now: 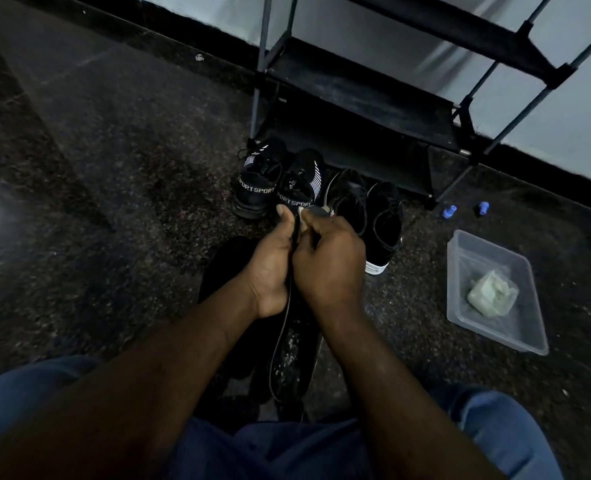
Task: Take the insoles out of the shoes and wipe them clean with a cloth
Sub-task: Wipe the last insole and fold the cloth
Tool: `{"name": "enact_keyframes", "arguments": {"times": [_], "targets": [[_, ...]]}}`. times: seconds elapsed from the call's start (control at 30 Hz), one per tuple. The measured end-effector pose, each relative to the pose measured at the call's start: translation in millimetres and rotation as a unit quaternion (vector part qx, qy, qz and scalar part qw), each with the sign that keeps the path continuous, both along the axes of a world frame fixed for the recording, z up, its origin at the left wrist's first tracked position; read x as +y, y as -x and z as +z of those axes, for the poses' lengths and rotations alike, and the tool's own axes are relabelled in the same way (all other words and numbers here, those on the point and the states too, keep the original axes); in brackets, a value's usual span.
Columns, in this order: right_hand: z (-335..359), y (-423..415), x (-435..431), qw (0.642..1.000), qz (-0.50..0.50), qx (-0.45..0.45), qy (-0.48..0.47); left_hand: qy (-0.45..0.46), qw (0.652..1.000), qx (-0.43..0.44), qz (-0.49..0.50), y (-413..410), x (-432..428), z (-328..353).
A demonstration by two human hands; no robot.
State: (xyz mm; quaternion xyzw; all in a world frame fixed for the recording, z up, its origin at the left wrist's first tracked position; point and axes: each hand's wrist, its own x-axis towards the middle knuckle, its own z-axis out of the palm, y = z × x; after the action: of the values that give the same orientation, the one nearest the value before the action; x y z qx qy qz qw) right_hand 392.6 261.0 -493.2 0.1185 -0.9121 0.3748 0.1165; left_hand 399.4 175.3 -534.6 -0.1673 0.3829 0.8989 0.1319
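Near the middle of the dark speckled floor (114,202), a thin black insole (288,362) is held edge-on: it is gripped by the left hand (269,268), and the right hand (328,268) is clenched over its far end, a pale scrap (302,210), perhaps cloth, pinched there. A slip is judged likely if the floppy near end is bent under rubbing. Far of the hands, room is closed by black knit sport shoes (261,183) and black white-soled shoes (384,226); open floor is left to the left, a clear plastic tub (453,282) lying right.
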Motion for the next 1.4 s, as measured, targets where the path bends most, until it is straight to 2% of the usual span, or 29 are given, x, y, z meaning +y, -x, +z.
{"name": "enact_keyframes", "arguments": {"times": [0.1, 0.3, 0.53, 0.77, 0.93, 1.03, 1.27, 1.4], "targets": [[1, 0, -6, 1.0, 0.009, -0.011, -0.026, -0.008, 1.0, 0.003, 0.007, 2, -3, 0], [-14, -41, -1, 0.998, 0.06, 0.007, -0.017, -0.021, 0.998, 0.02, 0.063, 14, -12, -2], [-5, -15, -4, 0.999, -0.009, -0.026, 0.018, -0.002, 1.0, 0.001, 0.015, 8, -5, -5], [-2, -23, -11, 0.999, 0.018, -0.044, 0.018, -0.012, 1.0, -0.003, -0.002, 10, -13, -11], [-12, -46, -1, 0.998, 0.025, -0.039, 0.047, -0.035, 0.998, 0.023, 0.052, 16, -9, -13], [-10, -37, -2, 0.998, 0.011, -0.027, 0.047, 0.004, 0.999, 0.012, 0.049, 12, -7, -8], [3, 11, -9, 0.996, -0.055, -0.023, -0.059, 0.035, 0.999, 0.014, 0.013, 3, 0, -6], [-4, -1, -16, 0.998, -0.012, -0.05, -0.031, 0.022, 1.0, 0.005, 0.005, 5, -9, -5]]}}
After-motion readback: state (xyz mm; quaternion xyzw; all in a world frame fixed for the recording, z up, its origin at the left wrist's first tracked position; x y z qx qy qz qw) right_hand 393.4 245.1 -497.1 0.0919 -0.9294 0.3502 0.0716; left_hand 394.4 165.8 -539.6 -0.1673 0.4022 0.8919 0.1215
